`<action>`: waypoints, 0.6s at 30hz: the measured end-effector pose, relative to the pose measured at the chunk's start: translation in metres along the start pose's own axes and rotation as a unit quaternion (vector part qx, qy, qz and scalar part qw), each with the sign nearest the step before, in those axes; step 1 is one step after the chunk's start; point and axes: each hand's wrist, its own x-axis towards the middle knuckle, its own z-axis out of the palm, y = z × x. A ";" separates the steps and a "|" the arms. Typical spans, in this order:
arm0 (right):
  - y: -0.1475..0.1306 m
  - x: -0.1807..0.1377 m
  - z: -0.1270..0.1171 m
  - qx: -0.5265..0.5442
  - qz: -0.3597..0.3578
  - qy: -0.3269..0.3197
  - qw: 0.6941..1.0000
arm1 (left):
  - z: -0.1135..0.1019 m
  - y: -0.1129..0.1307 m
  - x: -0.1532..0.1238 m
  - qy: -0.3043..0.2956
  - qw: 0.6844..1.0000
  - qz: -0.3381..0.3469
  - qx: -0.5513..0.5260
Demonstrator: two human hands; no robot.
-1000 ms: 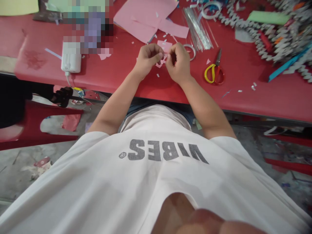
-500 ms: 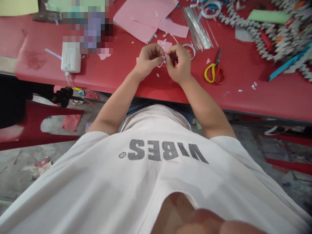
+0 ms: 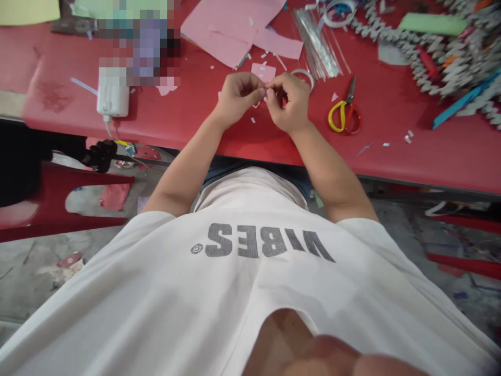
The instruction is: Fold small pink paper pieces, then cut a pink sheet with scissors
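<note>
Over the red table (image 3: pixel 188 112), my left hand (image 3: pixel 239 99) and my right hand (image 3: pixel 289 102) meet fingertip to fingertip. Both are closed in a pinch, thumb against forefinger. Between them is a tiny pale piece of what looks like paper, mostly hidden by the fingers. Just beyond the fingertips lies a small pink paper piece (image 3: pixel 263 71) with white snippets on it. A roll of tape (image 3: pixel 312 79) lies partly behind my right hand. Scissors (image 3: pixel 344 112) with one yellow and one red handle rest to its right.
Large pink sheets (image 3: pixel 223 31) lie at the back beside a bundle of clear strips (image 3: pixel 317 47). Grey folded-paper chains (image 3: pixel 442 52) heap at the far right. A white power bank (image 3: pixel 113 94) with a cable sits left. A red chair (image 3: pixel 70 190) stands at lower left.
My fingertips have shifted slightly and cover more of the pale piece between them. Both hands stay in the same place, still pinched together.
</note>
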 end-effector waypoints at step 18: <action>-0.004 0.004 0.006 0.067 0.030 -0.016 0.997 | -0.001 0.000 0.002 -0.015 0.999 -0.032 -0.029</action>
